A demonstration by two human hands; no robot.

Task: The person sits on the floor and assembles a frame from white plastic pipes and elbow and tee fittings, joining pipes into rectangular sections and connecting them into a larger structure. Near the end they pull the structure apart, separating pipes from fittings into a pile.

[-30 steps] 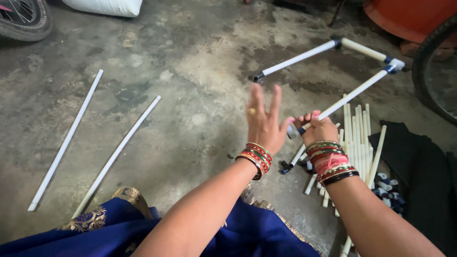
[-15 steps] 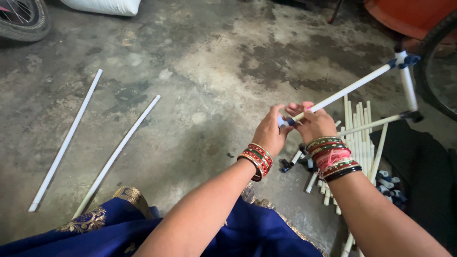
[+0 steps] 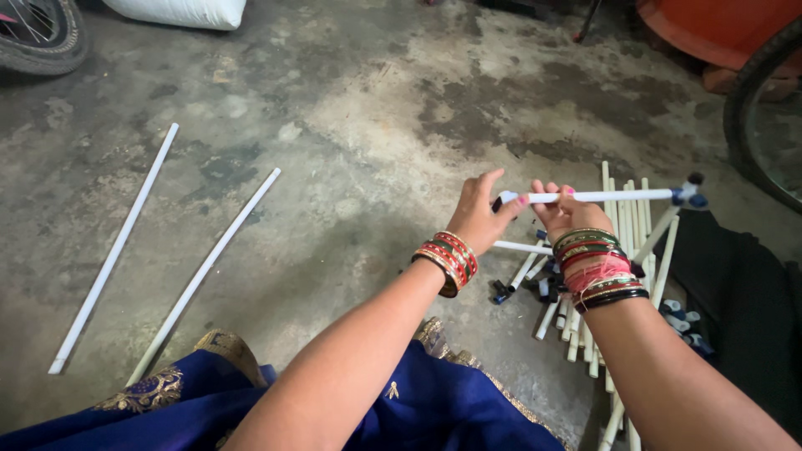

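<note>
A frame of white pipes [image 3: 614, 196] joined by blue-and-black corner connectors [image 3: 690, 194] is held above the concrete floor. My right hand [image 3: 565, 214] grips one pipe of it near its end. My left hand [image 3: 478, 214] pinches the tip of that same pipe, where a dark connector sits. Both wrists carry stacks of red, green and gold bangles. Under my hands lies a heap of short white pipes [image 3: 628, 225] and small dark connectors [image 3: 501, 291].
Two long white pipes [image 3: 113, 250] [image 3: 205, 274] lie on the floor to the left. A tyre [image 3: 42, 38] and a white sack [image 3: 180, 12] are at the top left, a wheel [image 3: 764, 117] and an orange tub [image 3: 718, 29] at the top right. Dark cloth [image 3: 735, 284] lies right.
The pipe frame has swung round and come down closer to me. My left hand, open and raised a second ago, has closed onto the pipe's tip.
</note>
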